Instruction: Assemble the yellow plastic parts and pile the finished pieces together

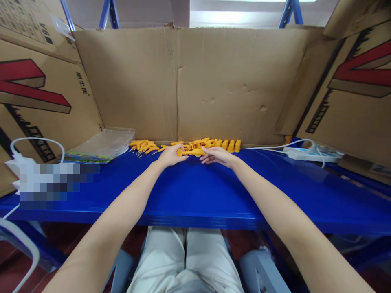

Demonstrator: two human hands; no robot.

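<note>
Both arms reach far across the blue table [195, 191]. My left hand [171, 156] and my right hand [217, 156] meet at a small orange plastic piece [193, 152], each pinching one end of it. Behind them a heap of orange plastic parts [204, 144] lies against the cardboard wall, with a short row of upright orange parts [230, 145] at its right end. A second small heap of orange parts with metal chains [143, 146] lies to the left of my left hand.
A stack of clear plastic bags [102, 145] lies at the back left. A white power strip [311, 154] with cables sits at the right, a white charger and cable [15, 162] at the left. Cardboard walls [214, 81] enclose the back and sides.
</note>
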